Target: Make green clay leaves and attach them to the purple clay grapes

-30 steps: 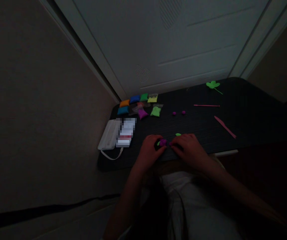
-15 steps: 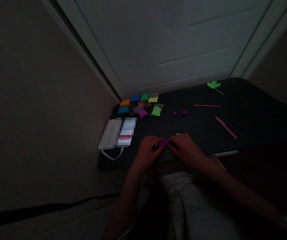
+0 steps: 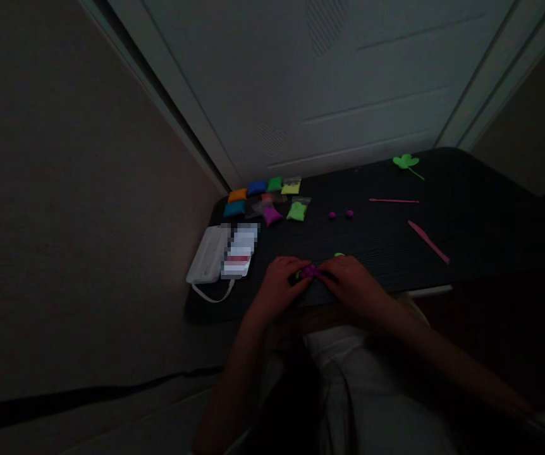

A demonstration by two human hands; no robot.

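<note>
A small cluster of purple clay balls [image 3: 308, 272] with a bit of green at its left end lies at the front of the dark table. My left hand [image 3: 284, 279] pinches its left side between thumb and fingers. From the right, my right hand [image 3: 348, 276] closes its thumb and fingertips on the cluster's other side. A light green piece [image 3: 339, 254] shows partly behind my right hand; the rest of it is hidden. Farther back sit two loose purple balls, a left ball [image 3: 332, 215] and a right ball [image 3: 349, 213].
Several bags of coloured clay [image 3: 257, 188] lie at the back left. In front are a white case [image 3: 209, 254] and a phone [image 3: 241, 251] with a cable. On the right lie a thin pink stick [image 3: 394, 201], a pink plastic knife [image 3: 428, 241] and a green flower-shaped piece [image 3: 406, 162].
Both hands stay on the purple cluster with only very slight finger shifts. Nothing else on the table has visibly moved.
</note>
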